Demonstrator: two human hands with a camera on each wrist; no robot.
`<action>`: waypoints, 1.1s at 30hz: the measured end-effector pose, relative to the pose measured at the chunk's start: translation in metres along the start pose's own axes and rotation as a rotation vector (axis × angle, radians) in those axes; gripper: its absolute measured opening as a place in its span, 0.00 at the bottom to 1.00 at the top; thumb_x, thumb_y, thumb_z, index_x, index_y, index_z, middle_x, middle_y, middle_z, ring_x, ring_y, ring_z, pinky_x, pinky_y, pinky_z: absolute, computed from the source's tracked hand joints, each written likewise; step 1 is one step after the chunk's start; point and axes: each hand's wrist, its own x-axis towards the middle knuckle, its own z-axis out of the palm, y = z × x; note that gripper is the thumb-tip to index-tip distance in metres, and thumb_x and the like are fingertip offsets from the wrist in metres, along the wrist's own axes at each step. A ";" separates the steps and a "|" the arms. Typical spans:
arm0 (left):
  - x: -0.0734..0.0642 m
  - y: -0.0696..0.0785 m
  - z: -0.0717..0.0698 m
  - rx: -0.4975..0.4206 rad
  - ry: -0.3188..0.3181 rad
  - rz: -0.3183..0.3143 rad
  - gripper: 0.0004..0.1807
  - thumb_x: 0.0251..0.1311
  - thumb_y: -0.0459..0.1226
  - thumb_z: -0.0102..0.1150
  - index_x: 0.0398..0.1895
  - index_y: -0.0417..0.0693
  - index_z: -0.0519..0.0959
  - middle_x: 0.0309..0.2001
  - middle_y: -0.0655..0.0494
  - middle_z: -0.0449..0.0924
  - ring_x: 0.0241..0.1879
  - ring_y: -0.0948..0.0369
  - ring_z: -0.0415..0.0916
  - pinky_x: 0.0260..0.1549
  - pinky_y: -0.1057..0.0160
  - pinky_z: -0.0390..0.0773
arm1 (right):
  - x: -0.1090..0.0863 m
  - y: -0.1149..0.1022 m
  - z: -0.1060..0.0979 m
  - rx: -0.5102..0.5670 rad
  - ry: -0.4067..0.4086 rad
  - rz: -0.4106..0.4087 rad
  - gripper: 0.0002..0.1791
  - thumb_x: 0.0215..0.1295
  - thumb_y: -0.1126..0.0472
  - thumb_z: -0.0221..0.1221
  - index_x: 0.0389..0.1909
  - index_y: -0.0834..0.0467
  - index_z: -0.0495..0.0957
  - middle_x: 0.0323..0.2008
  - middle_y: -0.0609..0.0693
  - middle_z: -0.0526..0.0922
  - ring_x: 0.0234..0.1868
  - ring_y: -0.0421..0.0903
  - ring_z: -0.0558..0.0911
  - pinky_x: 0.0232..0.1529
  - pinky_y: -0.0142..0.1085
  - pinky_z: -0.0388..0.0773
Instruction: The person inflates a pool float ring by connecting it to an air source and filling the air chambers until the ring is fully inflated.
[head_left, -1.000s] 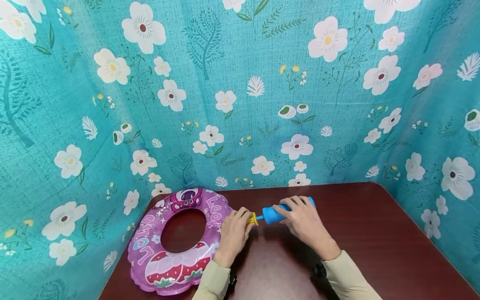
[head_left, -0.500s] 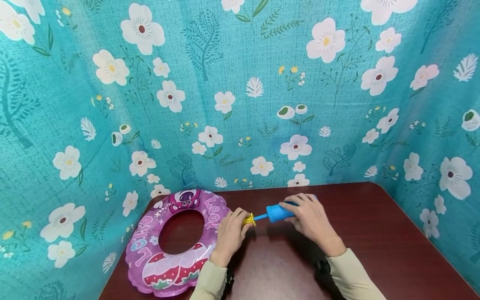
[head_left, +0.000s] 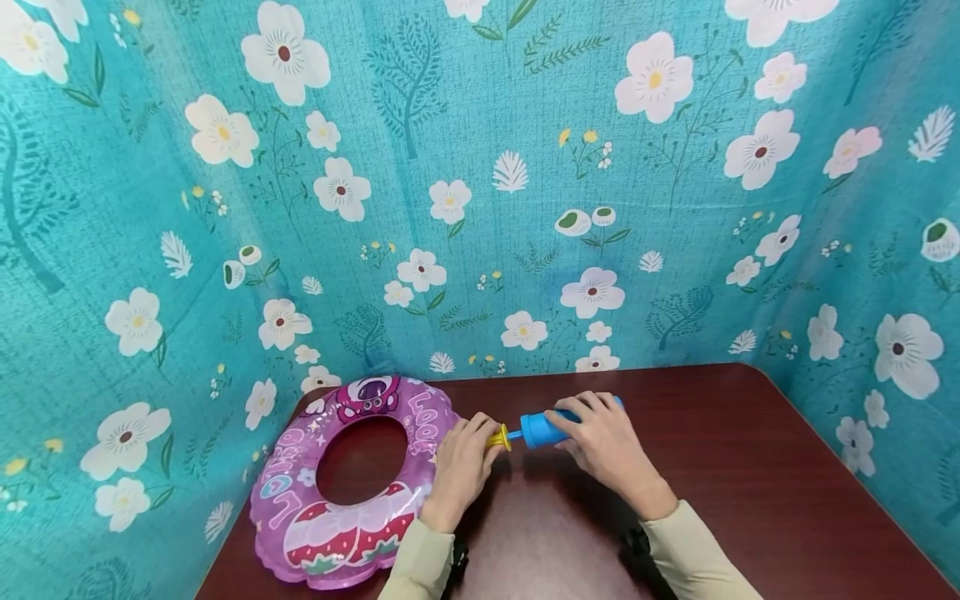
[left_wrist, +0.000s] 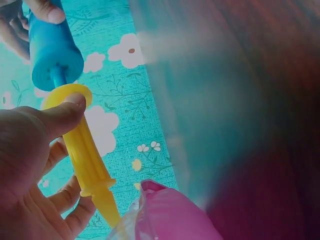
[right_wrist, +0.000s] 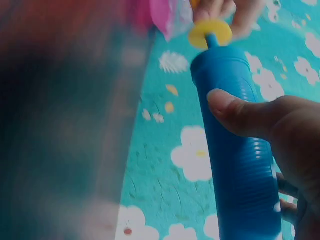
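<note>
Flowered teal curtain [head_left: 480,108] behind table [head_left: 750,467]

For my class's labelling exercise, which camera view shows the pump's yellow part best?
The left wrist view: the yellow part shows there from round flange to tapering end, though the left hand covers some of it. The head view shows it small, partly behind that hand; the right wrist view shows mainly the flange.

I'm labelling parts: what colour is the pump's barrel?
Blue; the barrel shows best in the right wrist view.
</note>
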 end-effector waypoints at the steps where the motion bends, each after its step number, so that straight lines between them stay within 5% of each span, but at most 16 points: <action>1: 0.000 0.000 0.000 0.003 -0.006 -0.001 0.13 0.65 0.44 0.74 0.50 0.54 0.86 0.47 0.60 0.83 0.43 0.56 0.79 0.42 0.56 0.83 | 0.001 -0.004 0.002 0.000 0.002 -0.005 0.31 0.49 0.50 0.84 0.56 0.48 0.88 0.53 0.53 0.87 0.52 0.55 0.83 0.53 0.54 0.80; 6: 0.000 0.001 -0.001 0.002 -0.041 -0.017 0.13 0.65 0.44 0.74 0.50 0.55 0.85 0.47 0.61 0.83 0.43 0.57 0.78 0.44 0.56 0.83 | 0.001 -0.009 0.006 0.029 -0.030 0.014 0.32 0.51 0.49 0.83 0.58 0.49 0.88 0.54 0.52 0.87 0.52 0.54 0.82 0.54 0.53 0.79; 15: -0.003 0.000 0.004 0.053 -0.050 0.015 0.11 0.64 0.45 0.75 0.46 0.56 0.86 0.45 0.62 0.83 0.41 0.57 0.79 0.40 0.56 0.81 | -0.013 0.022 -0.014 0.021 -0.251 0.199 0.33 0.44 0.49 0.86 0.55 0.51 0.90 0.48 0.53 0.91 0.50 0.55 0.85 0.51 0.53 0.82; 25: 0.002 -0.001 0.005 0.022 0.000 0.029 0.13 0.64 0.44 0.75 0.49 0.55 0.87 0.46 0.61 0.83 0.42 0.57 0.79 0.41 0.55 0.82 | -0.002 0.004 -0.002 -0.046 -0.134 0.069 0.33 0.50 0.45 0.82 0.58 0.51 0.87 0.50 0.55 0.89 0.49 0.56 0.85 0.51 0.55 0.82; 33: -0.003 0.000 0.003 -0.021 -0.032 -0.006 0.14 0.64 0.44 0.75 0.50 0.55 0.86 0.47 0.61 0.83 0.43 0.57 0.78 0.44 0.55 0.82 | 0.000 -0.021 0.013 -0.041 -0.062 0.041 0.32 0.54 0.45 0.81 0.61 0.45 0.85 0.50 0.52 0.88 0.49 0.54 0.84 0.52 0.53 0.81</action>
